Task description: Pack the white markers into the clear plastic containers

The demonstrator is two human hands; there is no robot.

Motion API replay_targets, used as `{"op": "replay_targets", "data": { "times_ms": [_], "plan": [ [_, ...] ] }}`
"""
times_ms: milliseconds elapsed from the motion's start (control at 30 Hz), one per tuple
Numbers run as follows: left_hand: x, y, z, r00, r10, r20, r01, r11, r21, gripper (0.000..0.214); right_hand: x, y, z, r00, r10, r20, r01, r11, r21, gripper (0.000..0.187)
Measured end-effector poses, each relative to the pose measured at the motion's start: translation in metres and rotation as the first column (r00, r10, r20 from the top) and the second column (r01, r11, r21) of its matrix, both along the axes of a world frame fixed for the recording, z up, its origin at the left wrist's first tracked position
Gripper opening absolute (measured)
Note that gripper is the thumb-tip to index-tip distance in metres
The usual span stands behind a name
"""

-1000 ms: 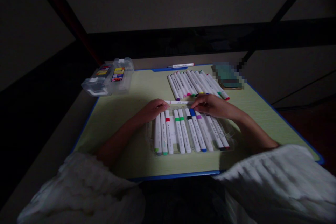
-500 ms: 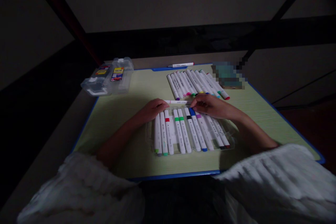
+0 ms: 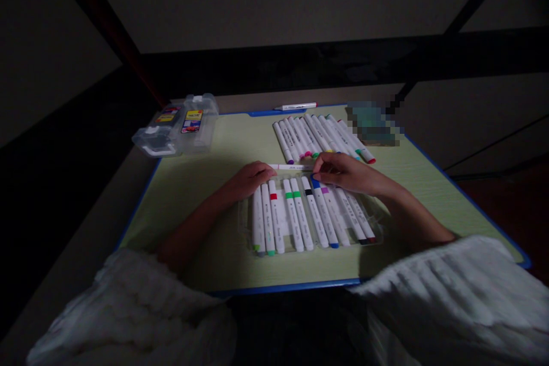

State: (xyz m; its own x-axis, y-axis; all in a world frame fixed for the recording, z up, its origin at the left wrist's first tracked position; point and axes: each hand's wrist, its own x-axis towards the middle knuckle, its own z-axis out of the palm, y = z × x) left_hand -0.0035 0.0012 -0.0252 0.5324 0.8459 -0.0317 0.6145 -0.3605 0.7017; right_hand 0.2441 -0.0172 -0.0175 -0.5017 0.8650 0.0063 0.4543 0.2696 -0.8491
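Several white markers with coloured bands lie side by side in a clear plastic tray (image 3: 246,227). My right hand (image 3: 345,173) is closed at the tray's far side, thumb and fingers pinching the top end of a blue-banded marker (image 3: 325,214). My left hand (image 3: 252,176) rests at the tray's far left corner with its fingers curled together; what they grip, if anything, is hidden. Just beyond the tray, a white marker (image 3: 294,167) lies crosswise between both hands, its left end by my left fingertips and its right end near my right fingers.
More white markers (image 3: 319,134) lie in a slanted row beyond my hands. One marker (image 3: 298,106) rests at the blue far edge of the table (image 3: 201,269). An opened clear case (image 3: 201,137) with labels is at the far left. A pixelated greenish object (image 3: 373,124) lies far right.
My right fingers have shifted very slightly along the top of the blue-banded marker. My left hand and the other markers look the same.
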Motion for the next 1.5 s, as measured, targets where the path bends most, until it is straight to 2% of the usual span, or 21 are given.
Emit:
{"op": "replay_targets", "data": {
  "times_ms": [233, 500, 700, 867, 1133, 1367, 1500],
  "plan": [
    [0.001, -0.001, 0.002, 1.000, -0.007, -0.006, 0.007, 1.000, 0.006, 0.033, -0.001, 0.001, -0.003, 0.996, -0.012, -0.094, 0.007, 0.999, -0.051, 0.019],
    [-0.001, 0.000, 0.000, 1.000, -0.010, 0.011, 0.010, 1.000, 0.015, 0.032, -0.005, -0.001, 0.003, 0.950, -0.128, -0.285, 0.093, 0.987, -0.133, 0.027],
    [0.000, -0.002, 0.001, 1.000, -0.007, 0.012, 0.007, 1.000, 0.013, 0.032, -0.007, -0.003, 0.009, 0.842, -0.284, -0.459, 0.170, 0.947, -0.274, 0.031],
    [0.001, -0.002, 0.001, 1.000, -0.003, 0.010, 0.003, 1.000, 0.015, 0.031, -0.018, -0.005, 0.008, 0.751, -0.355, -0.556, 0.236, 0.932, -0.276, 0.031],
    [0.001, -0.002, 0.000, 1.000, -0.007, 0.009, 0.007, 1.000, 0.026, 0.032, -0.040, -0.014, 0.008, 0.772, -0.291, -0.565, 0.183, 0.953, -0.241, 0.029],
    [0.002, 0.000, -0.002, 1.000, -0.005, 0.015, 0.005, 0.999, 0.037, 0.030, -0.044, -0.014, 0.001, 0.843, -0.208, -0.497, 0.135, 0.975, -0.179, 0.025],
    [0.002, 0.000, -0.003, 1.000, -0.008, 0.018, 0.007, 0.999, 0.034, 0.030, -0.045, -0.013, -0.004, 0.858, -0.174, -0.483, 0.099, 0.979, -0.177, 0.026]
  ]
}}
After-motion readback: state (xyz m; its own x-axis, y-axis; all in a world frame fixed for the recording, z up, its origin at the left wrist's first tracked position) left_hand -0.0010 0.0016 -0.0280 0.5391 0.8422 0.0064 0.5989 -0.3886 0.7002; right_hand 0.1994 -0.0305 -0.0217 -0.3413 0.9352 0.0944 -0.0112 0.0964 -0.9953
